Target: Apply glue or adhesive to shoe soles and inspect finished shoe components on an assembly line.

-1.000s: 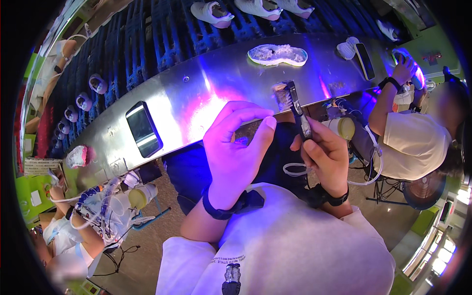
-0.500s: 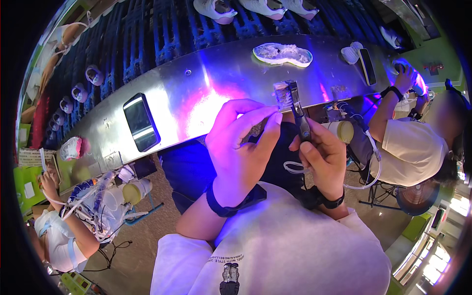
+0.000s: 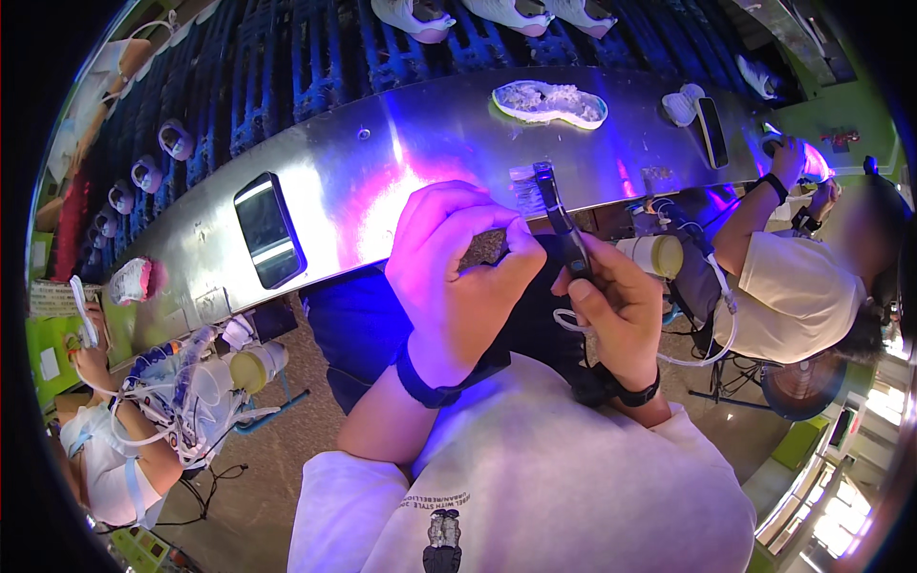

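My right hand is closed round the dark handle of a brush, which is held upright with its pale bristles facing left. Close beside the bristles is my left hand, thumb and forefinger brought together and the other fingers curled. Anything between those fingertips is too small to make out. Both hands are raised over my lap at the near edge of the metal table. Beyond the brush lies a white shoe sole holding whitish crumbly bits.
One phone lies left on the table, another phone right. Several shoes sit on the dark slatted conveyor. People work at both sides, including a right-hand co-worker. Pale tubs stand below the table's left end.
My left fingertips have drawn back from the bristles and curled in. The brush has moved slightly left and turned a little in my right hand.
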